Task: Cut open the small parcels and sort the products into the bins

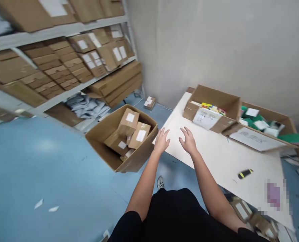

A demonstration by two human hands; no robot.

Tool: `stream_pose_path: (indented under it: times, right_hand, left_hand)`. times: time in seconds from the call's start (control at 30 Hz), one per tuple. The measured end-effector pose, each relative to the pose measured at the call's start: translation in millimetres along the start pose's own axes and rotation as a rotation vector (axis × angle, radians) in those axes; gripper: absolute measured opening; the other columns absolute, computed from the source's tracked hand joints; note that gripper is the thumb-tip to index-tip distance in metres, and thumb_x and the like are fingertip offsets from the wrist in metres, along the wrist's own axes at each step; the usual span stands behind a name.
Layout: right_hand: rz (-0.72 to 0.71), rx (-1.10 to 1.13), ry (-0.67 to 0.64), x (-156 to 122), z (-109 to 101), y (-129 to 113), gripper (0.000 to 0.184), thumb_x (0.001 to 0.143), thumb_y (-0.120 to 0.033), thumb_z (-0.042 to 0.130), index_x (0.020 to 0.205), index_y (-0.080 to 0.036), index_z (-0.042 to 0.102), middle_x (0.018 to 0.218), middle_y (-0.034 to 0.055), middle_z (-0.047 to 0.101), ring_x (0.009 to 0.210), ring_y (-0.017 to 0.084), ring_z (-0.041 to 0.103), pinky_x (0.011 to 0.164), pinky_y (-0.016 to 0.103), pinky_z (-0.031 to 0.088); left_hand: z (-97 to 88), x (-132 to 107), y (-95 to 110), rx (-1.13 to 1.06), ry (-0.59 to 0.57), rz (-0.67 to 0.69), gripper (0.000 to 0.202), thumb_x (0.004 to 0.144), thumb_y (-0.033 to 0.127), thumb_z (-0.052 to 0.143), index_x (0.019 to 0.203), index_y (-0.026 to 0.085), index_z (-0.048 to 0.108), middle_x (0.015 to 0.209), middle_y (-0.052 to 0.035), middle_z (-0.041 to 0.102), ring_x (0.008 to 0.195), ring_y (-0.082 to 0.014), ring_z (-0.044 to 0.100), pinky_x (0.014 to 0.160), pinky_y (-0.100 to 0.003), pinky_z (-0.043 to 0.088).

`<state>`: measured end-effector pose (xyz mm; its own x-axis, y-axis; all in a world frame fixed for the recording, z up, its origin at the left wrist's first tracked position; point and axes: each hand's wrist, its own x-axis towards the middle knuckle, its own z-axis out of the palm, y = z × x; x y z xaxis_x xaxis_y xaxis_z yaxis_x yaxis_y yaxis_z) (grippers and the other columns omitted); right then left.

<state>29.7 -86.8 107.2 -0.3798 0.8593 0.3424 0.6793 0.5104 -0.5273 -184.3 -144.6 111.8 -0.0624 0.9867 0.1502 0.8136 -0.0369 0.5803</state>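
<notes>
My left hand [161, 140] is held out with its fingers apart and nothing in it, between a large open carton [136, 161] and the corner of a white table [207, 144]. Inside that carton lie several small labelled cardboard boxes [128, 121]. To the right, my right hand [188, 139] hovers over the table's near edge, fingers spread and also holding nothing. Whether either hand touches the table I cannot tell. Beyond my right hand stands an open cardboard box [215, 97] with colourful packets in it and a handwritten label on its front.
Another open box [260, 137] with green and white items sits at the table's back right. A black and yellow cutter [245, 173] lies on the tabletop. Shelves [61, 32] full of cartons line the left. A small box [149, 102] rests on the blue floor [50, 168] by the wall.
</notes>
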Motion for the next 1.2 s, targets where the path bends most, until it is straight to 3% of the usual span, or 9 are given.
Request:
stream_pose_path:
  times: [0.1,0.2,0.4,0.53,0.73,0.83,0.9,1.07,1.2]
  right_hand:
    - [-0.096,0.061,-0.100,45,59,-47,0.062,0.096,-0.029,0.058,0.157,-0.024,0.050,0.163,0.0143,0.044,0.150,0.034,0.042,0.122,0.058,0.042]
    - [-0.178,0.108,-0.190,84,107,-88,0.063,0.095,-0.028,0.059,0.157,-0.023,0.051,0.163,0.0142,0.045,0.150,0.033,0.043,0.124,0.054,0.041]
    - [-0.265,0.172,-0.317,152,194,-130,0.066,0.092,-0.027,0.062,0.157,-0.025,0.051,0.164,0.0131,0.044,0.150,0.033,0.043,0.125,0.054,0.040]
    - [-0.266,0.195,-0.382,187,256,-132,0.070,0.089,-0.028,0.065,0.157,-0.023,0.050,0.165,0.0146,0.043,0.149,0.034,0.045,0.123,0.053,0.042]
    - [-0.201,0.216,-0.576,229,348,-117,0.074,0.088,-0.025,0.068,0.158,-0.019,0.046,0.158,0.0183,0.051,0.145,0.032,0.049,0.120,0.049,0.042]
    - [-0.150,0.228,-0.743,247,389,-107,0.080,0.087,-0.024,0.070,0.161,-0.021,0.042,0.156,0.0164,0.055,0.143,0.031,0.051,0.120,0.047,0.040]
    - [-0.106,0.223,-0.849,256,416,-100,0.083,0.088,-0.026,0.071,0.163,-0.021,0.039,0.156,0.0168,0.054,0.145,0.032,0.049,0.122,0.046,0.037]
    - [0.054,0.155,-1.039,267,480,-88,0.102,0.085,-0.042,0.079,0.169,-0.023,0.026,0.163,0.0193,0.046,0.157,0.043,0.028,0.125,0.061,0.027]
    - [0.101,0.195,-1.027,263,514,-99,0.119,0.072,-0.040,0.089,0.170,-0.026,0.023,0.167,0.0185,0.039,0.159,0.047,0.021,0.125,0.068,0.019]
  left_hand:
    - [-43.1,-13,-68,0.021,0.085,-0.137,0.063,0.095,0.022,0.063,0.156,0.021,0.049,0.170,-0.0150,0.039,0.160,-0.0331,0.031,0.130,-0.052,0.032]
    - [-74.9,-26,-123,0.040,0.163,-0.275,0.064,0.094,0.022,0.064,0.156,0.021,0.050,0.168,-0.0162,0.041,0.159,-0.0333,0.033,0.130,-0.052,0.032]
    - [-99.0,-33,-207,0.051,0.247,-0.506,0.066,0.092,0.024,0.068,0.156,0.024,0.050,0.172,-0.0140,0.036,0.157,-0.0335,0.036,0.128,-0.052,0.036]
    - [-105.0,-8,-263,0.029,0.211,-0.632,0.072,0.088,0.022,0.073,0.156,0.024,0.049,0.173,-0.0153,0.032,0.155,-0.0338,0.040,0.123,-0.050,0.042]
    - [-125.0,72,-357,0.011,0.094,-0.748,0.086,0.080,0.019,0.080,0.158,0.018,0.045,0.165,-0.0208,0.044,0.147,-0.0346,0.049,0.120,-0.047,0.044]
    - [-120.5,103,-397,0.005,0.026,-0.834,0.097,0.078,0.015,0.078,0.165,0.024,0.036,0.167,-0.0181,0.041,0.148,-0.0344,0.048,0.121,-0.045,0.041]
    - [-107.5,109,-415,0.004,-0.031,-0.878,0.106,0.076,0.013,0.077,0.169,0.025,0.027,0.170,-0.0181,0.037,0.152,-0.0364,0.041,0.122,-0.046,0.039]
    - [-66.3,87,-435,0.047,-0.055,-0.933,0.111,0.075,0.008,0.071,0.171,0.025,0.018,0.174,-0.0191,0.026,0.158,-0.0406,0.028,0.122,-0.052,0.035]
    - [-55.7,73,-446,0.082,-0.016,-0.874,0.109,0.074,0.007,0.067,0.171,0.025,0.019,0.169,-0.0186,0.032,0.156,-0.0370,0.031,0.125,-0.051,0.029]
